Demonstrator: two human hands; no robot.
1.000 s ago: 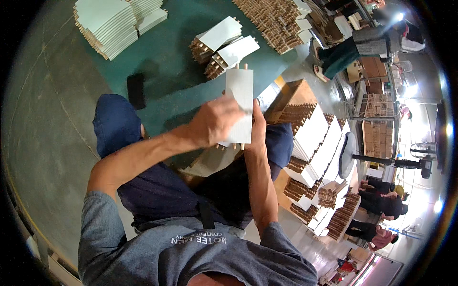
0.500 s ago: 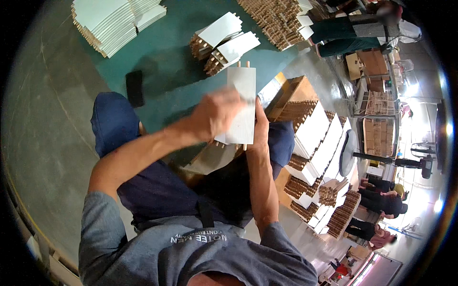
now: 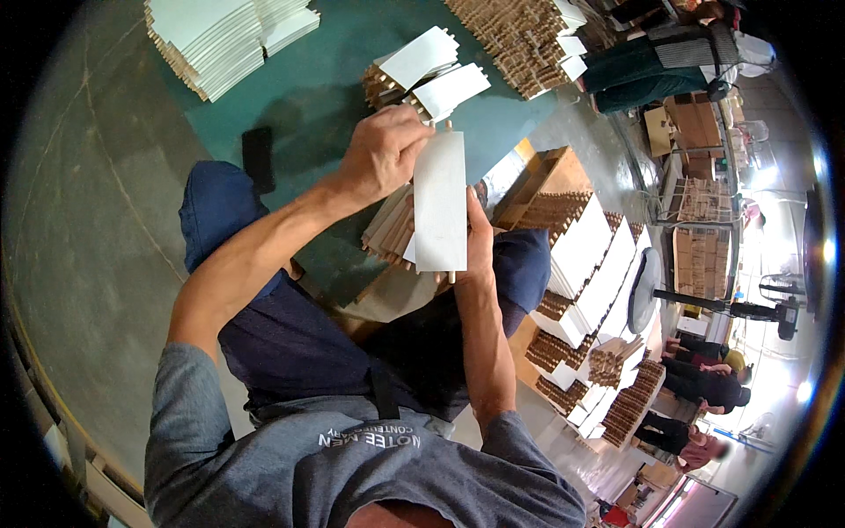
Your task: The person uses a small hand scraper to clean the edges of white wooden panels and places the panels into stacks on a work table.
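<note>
Upright in my right hand (image 3: 478, 236) is a white wooden slat (image 3: 440, 202) with short round pegs at both ends. My right fingers wrap behind its right edge near the lower end. My left hand (image 3: 385, 151) is closed, its fingertips pinched beside the slat's upper left corner, close to the pegs. Whatever those fingertips hold, if anything, is hidden. Behind the slat, below my left hand, a bundle of similar slats (image 3: 387, 231) stands partly covered. Two small stacks of pegged white slats (image 3: 451, 91) lie just beyond my hands.
The green work surface (image 3: 308, 79) carries a dark phone-like slab (image 3: 257, 158), a large white stack (image 3: 233, 40) far left and a pegged stack (image 3: 510, 40) at the back. Right of my knee are piled slats (image 3: 576, 255) and a fan (image 3: 647, 290). Several people stand farther right.
My left hand has moved from the slat's middle face up to its upper left corner. The slat has shifted slightly down and left, still in my right hand.
</note>
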